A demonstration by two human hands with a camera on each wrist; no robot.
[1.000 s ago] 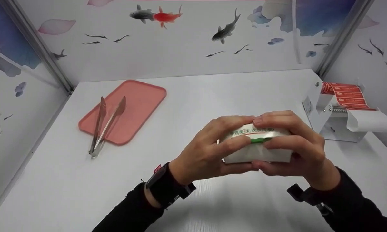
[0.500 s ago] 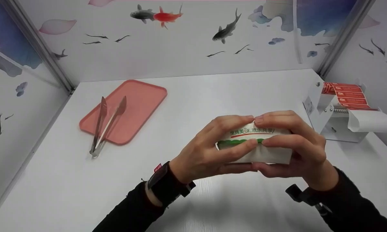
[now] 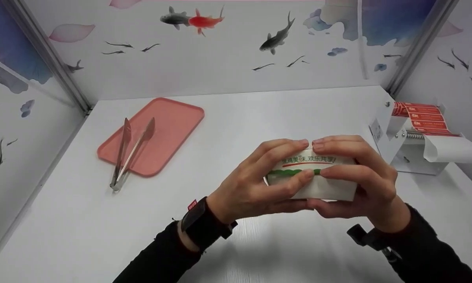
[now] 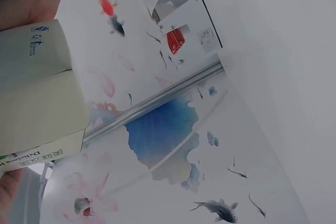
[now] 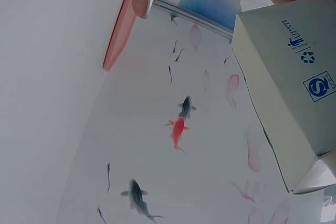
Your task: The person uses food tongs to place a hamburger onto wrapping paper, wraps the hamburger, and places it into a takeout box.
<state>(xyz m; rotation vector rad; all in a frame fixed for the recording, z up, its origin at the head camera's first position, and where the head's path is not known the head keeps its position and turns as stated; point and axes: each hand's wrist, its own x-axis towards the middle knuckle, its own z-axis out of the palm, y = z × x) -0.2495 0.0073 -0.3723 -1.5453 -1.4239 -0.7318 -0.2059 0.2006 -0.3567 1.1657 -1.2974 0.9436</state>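
Both hands hold a small white paper food box above the table, on the right side of the head view. It has a green scalloped band and green lettering over a red line. My left hand grips its left end, and my right hand grips the right end. Fingers lie over the top and front, with the thumbs low along the near side. In the left wrist view the box shows plain folded panels; in the right wrist view, blue printed marks appear on the box. What it contains is hidden.
A pink tray lies at the back left, with metal tongs resting across its near edge. At the right stands a metal label dispenser with red stickers. Printed wall panels enclose the white table.
The box has tilted so that more of its lettering and green band shows. My left fingers have shifted slightly, and a small gap has opened between the two hands' upper fingertips.
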